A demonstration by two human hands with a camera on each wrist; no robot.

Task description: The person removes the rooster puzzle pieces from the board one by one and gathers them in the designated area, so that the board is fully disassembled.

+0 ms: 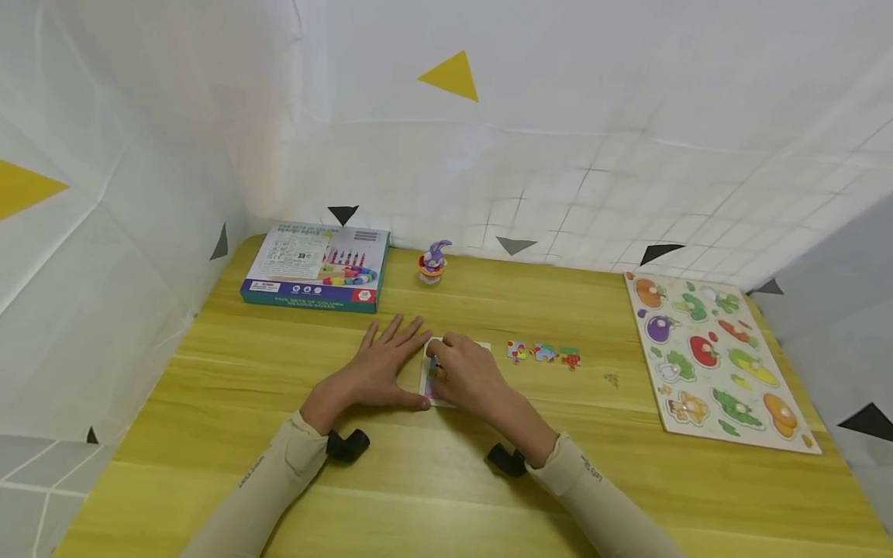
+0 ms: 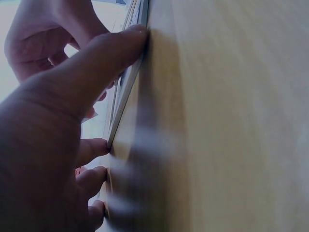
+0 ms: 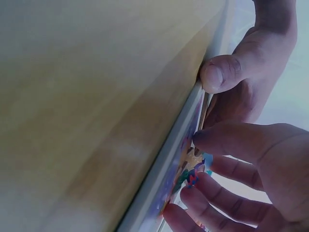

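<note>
Three pieces (image 1: 543, 353) are lying in a row on the table (image 1: 432, 500), just right of the tray (image 1: 424, 378), which is sitting flat between your hands. Your left hand (image 1: 377, 372) is bracing the tray's left side: its fingers are spreading out straight, thumb and forefinger are touching the near and far corners, and it is gripping nothing. Your right hand (image 1: 470, 376) is bending its fingers over the tray and touching it; whether it is pinching a piece, the views are not showing.

First risk: your left hand is giving support on the left only, so a hard push from the left could be sliding the tray rightward into the row. Second: your right hand is covering much of the picture, so you could be pressing a piece in askew and bending its tab. Third: your right hand is working near the row, and a careless swing to the right could be scattering it. Low concern: the toy (image 1: 434, 263) and box (image 1: 317, 267) on the far side and the board (image 1: 767, 440) at right are all resting well apart from your fingers.
</note>
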